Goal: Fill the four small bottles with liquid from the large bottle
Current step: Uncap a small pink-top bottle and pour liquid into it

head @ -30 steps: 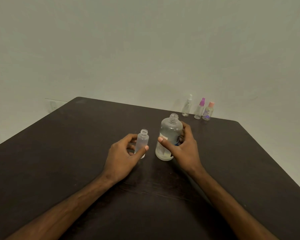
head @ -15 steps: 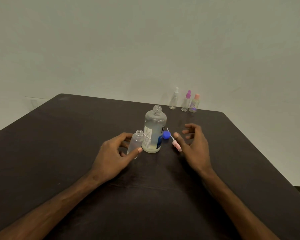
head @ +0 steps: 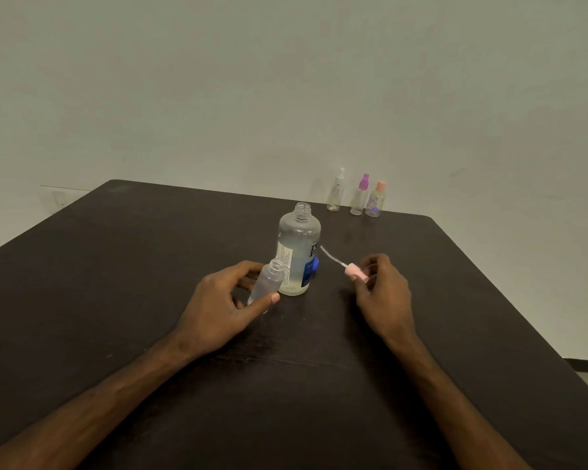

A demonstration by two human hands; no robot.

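Large clear plastic bottle (head: 298, 252), uncapped and partly full, is standing upright on the dark table (head: 116, 283). Your left hand (head: 218, 307) is gripping a small frosted uncapped bottle (head: 269, 283), tilted, just beside it. Your right hand (head: 384, 293) is pinching a pink spray pump (head: 353, 273) by its head.

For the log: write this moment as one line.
left hand holds uncapped small bottle | right hand pinches pink spray cap | large bottle upright, uncapped
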